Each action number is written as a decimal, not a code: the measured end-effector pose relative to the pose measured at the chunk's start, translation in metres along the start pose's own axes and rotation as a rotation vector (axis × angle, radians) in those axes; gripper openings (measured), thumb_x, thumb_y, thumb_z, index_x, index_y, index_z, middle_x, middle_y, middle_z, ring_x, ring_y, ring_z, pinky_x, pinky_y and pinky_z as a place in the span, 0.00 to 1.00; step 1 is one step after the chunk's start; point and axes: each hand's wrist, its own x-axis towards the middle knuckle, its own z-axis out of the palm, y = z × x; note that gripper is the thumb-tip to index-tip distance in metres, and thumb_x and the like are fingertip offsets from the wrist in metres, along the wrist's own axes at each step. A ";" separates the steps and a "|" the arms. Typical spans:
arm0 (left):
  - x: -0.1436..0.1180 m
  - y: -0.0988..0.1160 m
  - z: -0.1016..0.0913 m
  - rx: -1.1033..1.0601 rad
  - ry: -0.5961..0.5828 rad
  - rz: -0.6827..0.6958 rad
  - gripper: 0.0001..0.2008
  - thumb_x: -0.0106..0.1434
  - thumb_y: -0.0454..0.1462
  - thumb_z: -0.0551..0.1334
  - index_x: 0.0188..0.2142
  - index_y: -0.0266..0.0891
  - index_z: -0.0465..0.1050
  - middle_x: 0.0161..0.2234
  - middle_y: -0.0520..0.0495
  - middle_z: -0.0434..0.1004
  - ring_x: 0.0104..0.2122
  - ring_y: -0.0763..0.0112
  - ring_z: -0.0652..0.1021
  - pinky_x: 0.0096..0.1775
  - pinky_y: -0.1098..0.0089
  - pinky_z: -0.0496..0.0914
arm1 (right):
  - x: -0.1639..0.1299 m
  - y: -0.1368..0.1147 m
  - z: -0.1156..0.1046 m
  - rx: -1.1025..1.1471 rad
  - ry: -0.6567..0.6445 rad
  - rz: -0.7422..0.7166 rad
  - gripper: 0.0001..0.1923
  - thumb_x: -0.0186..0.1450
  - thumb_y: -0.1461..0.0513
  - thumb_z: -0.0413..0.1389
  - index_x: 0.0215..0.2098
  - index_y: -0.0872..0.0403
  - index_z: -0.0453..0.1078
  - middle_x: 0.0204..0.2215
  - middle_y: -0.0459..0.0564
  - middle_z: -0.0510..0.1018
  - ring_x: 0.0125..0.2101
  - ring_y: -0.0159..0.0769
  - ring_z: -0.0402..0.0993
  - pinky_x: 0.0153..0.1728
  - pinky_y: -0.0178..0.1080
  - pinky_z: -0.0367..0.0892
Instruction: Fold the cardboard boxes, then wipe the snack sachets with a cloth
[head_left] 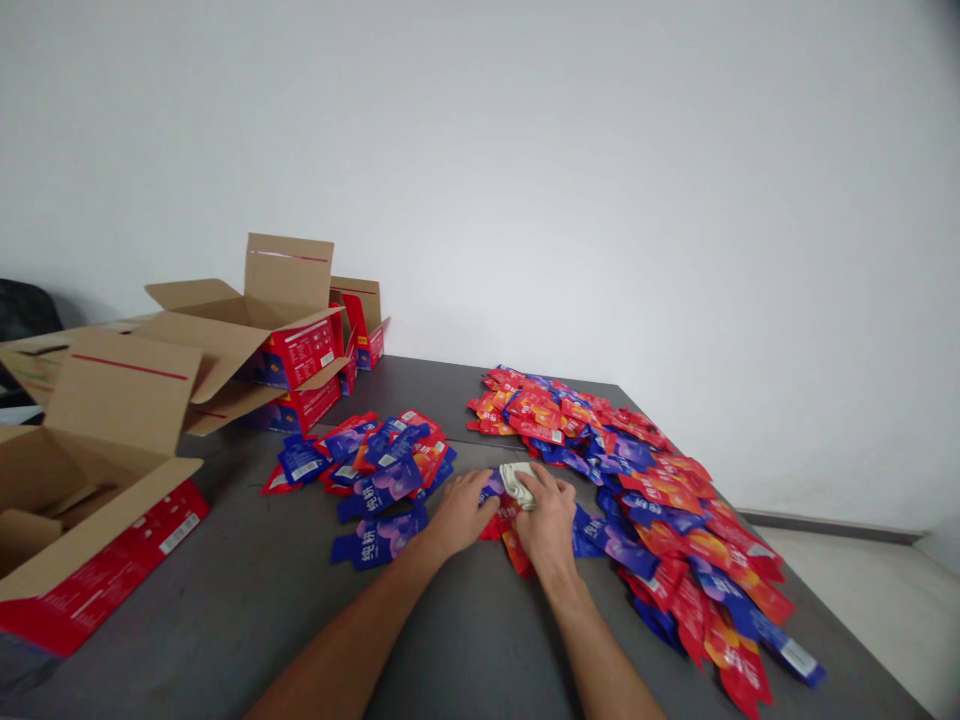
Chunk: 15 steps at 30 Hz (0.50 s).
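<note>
In the middle of the dark table my right hand (549, 510) is closed over a crumpled white cloth (517, 482), which rests against a blue pouch (491, 487). My left hand (463, 512) holds that pouch by its left side, fingers bent. Underneath my right hand lies a red-orange pouch (516, 545), partly hidden by it. To the left of my hands is a small pile of blue and red pouches (386, 487). A much larger spread of similar pouches (660, 500) runs along the right side.
Open cardboard boxes (304, 350) with red printed sides are stacked at the back left. Another open box (135, 540) stands at the near left. A white wall (525, 180) rises behind the dark table (247, 600), whose right edge drops to a pale floor (847, 590).
</note>
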 end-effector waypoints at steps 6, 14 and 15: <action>0.007 0.014 -0.014 -0.603 0.103 -0.301 0.23 0.61 0.39 0.58 0.57 0.45 0.70 0.50 0.44 0.77 0.40 0.61 0.79 0.43 0.62 0.73 | 0.003 -0.009 -0.010 0.122 0.020 -0.087 0.36 0.46 0.77 0.47 0.49 0.50 0.76 0.58 0.48 0.71 0.48 0.47 0.61 0.50 0.48 0.61; 0.001 0.039 -0.015 -1.196 -0.113 -0.379 0.17 0.64 0.40 0.59 0.49 0.35 0.74 0.37 0.43 0.82 0.32 0.67 0.81 0.35 0.70 0.74 | -0.011 -0.038 -0.008 0.164 -0.160 -0.413 0.40 0.50 0.77 0.49 0.55 0.41 0.70 0.63 0.40 0.65 0.53 0.46 0.56 0.53 0.50 0.58; 0.001 0.039 -0.014 -1.191 -0.115 -0.417 0.16 0.64 0.42 0.60 0.46 0.33 0.75 0.36 0.43 0.82 0.31 0.67 0.81 0.34 0.71 0.74 | -0.012 -0.041 -0.007 0.138 -0.185 -0.428 0.41 0.49 0.77 0.50 0.56 0.39 0.70 0.62 0.39 0.65 0.53 0.47 0.56 0.52 0.50 0.59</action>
